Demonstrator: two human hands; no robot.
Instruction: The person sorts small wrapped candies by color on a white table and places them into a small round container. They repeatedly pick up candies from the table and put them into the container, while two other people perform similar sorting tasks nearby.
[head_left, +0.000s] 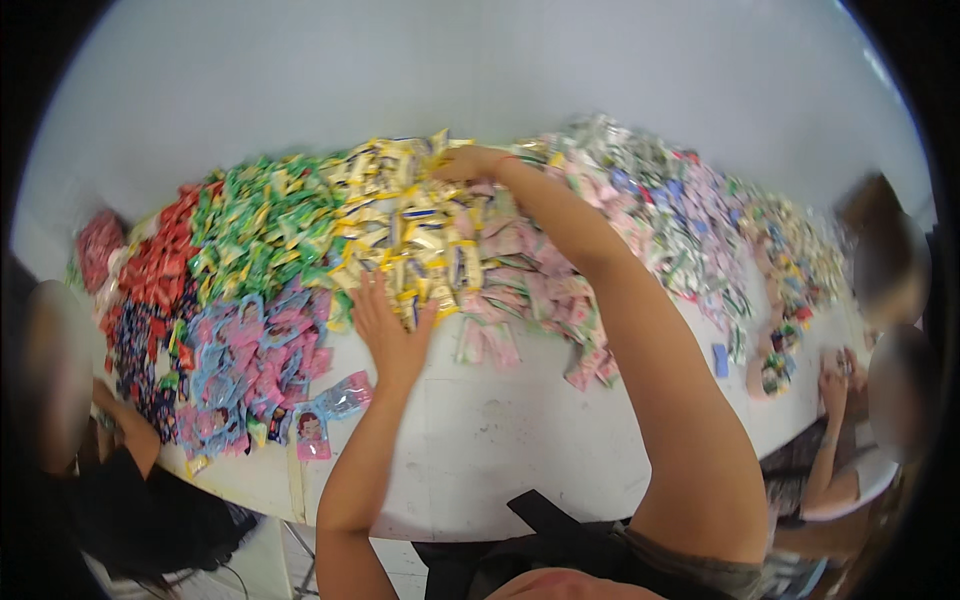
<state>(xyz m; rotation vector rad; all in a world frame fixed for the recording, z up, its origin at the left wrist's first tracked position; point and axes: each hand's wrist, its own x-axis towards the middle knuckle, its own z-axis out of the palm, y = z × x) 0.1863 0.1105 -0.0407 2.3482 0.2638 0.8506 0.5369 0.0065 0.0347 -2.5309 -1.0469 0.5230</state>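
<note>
My left hand (391, 322) lies with fingers spread on the front part of a pile of small yellow-and-cream wrapped packets (417, 229). Reaching over to the back of that pile, my right hand (467, 163) has its fingers bent down among the packets; they are blurred and partly hidden, so I cannot tell what, if anything, they hold. Pink-and-green packets (533, 271) lie just right of the yellow ones, under my right forearm. Green packets (262, 223) adjoin them on the left.
Red packets (163, 255), pink-and-blue pouches (243, 360) and dark small packets (138, 345) fill the table's (500, 440) left side. Silver, lilac and mixed packets (697, 215) spread rightward along the back wall (480, 70). A person (133, 440) sits at left, others (835, 480) at right.
</note>
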